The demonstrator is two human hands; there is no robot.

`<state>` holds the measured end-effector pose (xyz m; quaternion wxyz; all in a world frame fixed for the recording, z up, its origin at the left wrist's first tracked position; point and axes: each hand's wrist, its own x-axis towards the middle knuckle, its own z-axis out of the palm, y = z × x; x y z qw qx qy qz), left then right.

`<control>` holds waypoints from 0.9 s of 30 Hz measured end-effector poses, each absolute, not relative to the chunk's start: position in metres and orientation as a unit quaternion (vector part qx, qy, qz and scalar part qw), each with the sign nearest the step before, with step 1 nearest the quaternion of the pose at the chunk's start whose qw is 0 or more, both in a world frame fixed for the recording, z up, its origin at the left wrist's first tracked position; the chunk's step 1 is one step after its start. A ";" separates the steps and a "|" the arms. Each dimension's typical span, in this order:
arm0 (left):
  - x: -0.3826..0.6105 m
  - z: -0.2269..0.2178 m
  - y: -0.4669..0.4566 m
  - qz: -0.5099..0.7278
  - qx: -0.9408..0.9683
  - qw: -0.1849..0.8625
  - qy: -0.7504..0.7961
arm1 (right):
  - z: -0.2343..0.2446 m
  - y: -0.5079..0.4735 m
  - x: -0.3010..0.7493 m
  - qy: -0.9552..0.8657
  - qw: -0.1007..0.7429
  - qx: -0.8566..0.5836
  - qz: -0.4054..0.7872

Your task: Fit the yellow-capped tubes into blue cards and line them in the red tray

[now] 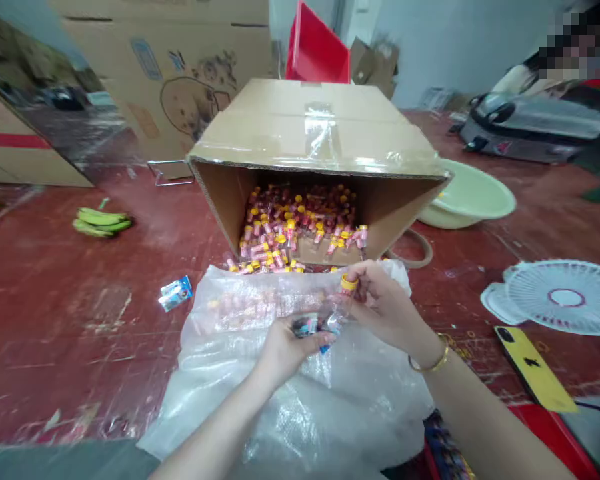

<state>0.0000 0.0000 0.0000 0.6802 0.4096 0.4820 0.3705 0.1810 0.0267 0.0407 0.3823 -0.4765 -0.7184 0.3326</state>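
Observation:
My right hand (383,307) is closed on a small clear tube with a yellow cap (349,284); its fingers are at the cap. My left hand (285,347) is closed on small printed packets (307,325) in blue and dark colours, just below the tube. Whether the tube's lower end touches the packets I cannot tell. Both hands are above a translucent white plastic sheet (300,420). Behind it a large cardboard box (280,133) lies on its side, its mouth facing me. Many pink tubes with yellow caps (291,230) fill its floor and spill out in front.
On the red floor at left lie bananas (101,221) and a blue packet (175,293). At right are a pale green basin (470,200), a tape roll (425,250), a white fan grille (575,293) and a yellow phone (535,370). A person sits beyond a grey machine (535,130).

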 end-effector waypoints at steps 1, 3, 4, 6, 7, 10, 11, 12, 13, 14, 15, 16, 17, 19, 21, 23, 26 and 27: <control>0.000 -0.002 -0.001 0.373 0.412 0.675 0.484 | 0.039 0.027 0.181 -0.714 0.382 -0.472 0.349; 0.001 -0.005 -0.002 0.375 0.412 0.674 0.484 | 0.036 0.029 0.181 -0.697 0.384 -0.466 0.387; 0.001 -0.006 -0.002 0.374 0.409 0.678 0.482 | 0.035 0.029 0.181 -0.683 0.387 -0.465 0.410; 0.001 -0.007 -0.003 0.367 0.395 0.695 0.476 | 0.031 0.031 0.179 -0.643 0.394 -0.465 0.464; 0.001 -0.006 -0.004 0.361 0.386 0.708 0.468 | 0.029 0.032 0.178 -0.618 0.402 -0.469 0.487; 0.001 -0.003 -0.004 0.343 0.347 0.753 0.442 | 0.024 0.033 0.175 -0.550 0.418 -0.482 0.539; 0.002 -0.002 -0.004 0.342 0.329 0.765 0.436 | 0.022 0.032 0.175 -0.538 0.418 -0.481 0.552; 0.004 0.000 -0.004 0.342 0.312 0.774 0.432 | 0.020 0.030 0.175 -0.532 0.418 -0.478 0.560; 0.006 0.002 -0.003 0.345 0.295 0.782 0.428 | 0.018 0.026 0.175 -0.533 0.419 -0.475 0.561; 0.008 0.003 -0.002 0.351 0.279 0.788 0.423 | 0.016 0.022 0.175 -0.546 0.420 -0.468 0.553; 0.011 0.005 -0.001 0.359 0.262 0.792 0.418 | 0.013 0.017 0.174 -0.569 0.422 -0.459 0.537; 0.013 0.008 0.001 0.367 0.246 0.796 0.413 | 0.010 0.011 0.174 -0.596 0.422 -0.448 0.516; 0.016 0.010 0.002 0.376 0.232 0.799 0.408 | 0.007 0.005 0.172 -0.621 0.421 -0.439 0.495; 0.021 0.015 0.004 0.382 0.214 0.806 0.399 | 0.001 -0.007 0.168 -0.652 0.423 -0.439 0.451; 0.024 0.018 0.004 0.380 0.205 0.814 0.388 | -0.004 -0.014 0.161 -0.646 0.441 -0.470 0.408; 0.024 0.020 0.004 0.384 0.206 0.820 0.372 | -0.005 -0.018 0.156 -0.630 0.471 -0.489 0.376; 0.021 0.021 0.002 0.386 0.230 0.816 0.363 | -0.001 -0.018 0.152 -0.628 0.504 -0.469 0.363; 0.020 0.021 0.002 0.385 0.241 0.813 0.364 | 0.000 -0.018 0.152 -0.633 0.507 -0.457 0.365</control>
